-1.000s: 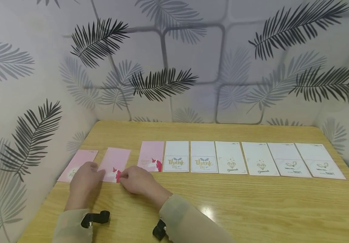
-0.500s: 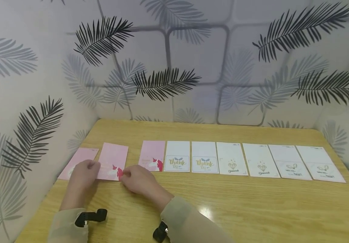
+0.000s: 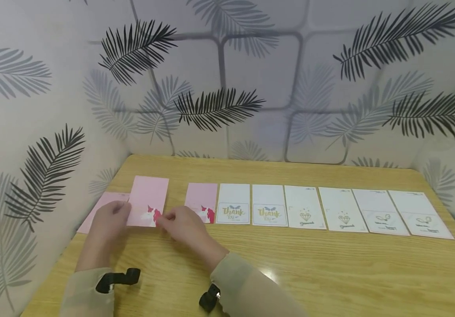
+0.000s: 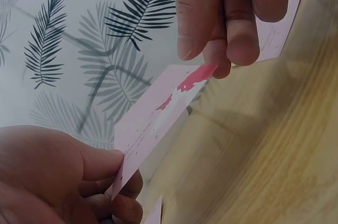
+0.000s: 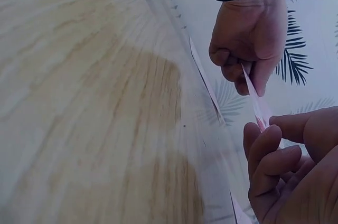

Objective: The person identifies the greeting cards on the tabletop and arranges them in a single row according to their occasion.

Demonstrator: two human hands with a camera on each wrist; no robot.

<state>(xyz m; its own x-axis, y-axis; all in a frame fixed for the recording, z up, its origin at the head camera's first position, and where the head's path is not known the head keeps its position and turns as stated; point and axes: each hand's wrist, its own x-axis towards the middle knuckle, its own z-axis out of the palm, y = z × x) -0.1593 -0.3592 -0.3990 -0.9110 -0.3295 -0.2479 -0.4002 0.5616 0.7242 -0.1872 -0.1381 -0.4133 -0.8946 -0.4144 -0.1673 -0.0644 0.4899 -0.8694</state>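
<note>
A pink greeting card with a white unicorn and red mane (image 3: 148, 193) is held up off the table by both hands. My left hand (image 3: 110, 220) pinches its left edge between thumb and fingers. The right hand (image 3: 185, 231) pinches the red lower corner. In the left wrist view the card (image 4: 153, 115) slants between the left thumb and the right fingertips. From the right wrist, the card (image 5: 254, 100) appears nearly edge-on, above the tabletop. Partly behind my left hand lies another pink card (image 3: 102, 204). A matching unicorn card (image 3: 201, 196) lies to the right, its lower left covered by my right hand.
Rightward along the wooden table (image 3: 310, 273) runs a row of flat cards: two "Thank you" cards (image 3: 233, 193), two diamond cards (image 3: 306, 204) and two white cards with a heart-like print (image 3: 382, 222). A leaf-patterned wall (image 3: 259, 136) borders the back and left.
Both hands have lifted the pink unicorn card off the table, moving it slightly up and away. The left hand has shifted a little from the leftmost card. The other cards stay put.
</note>
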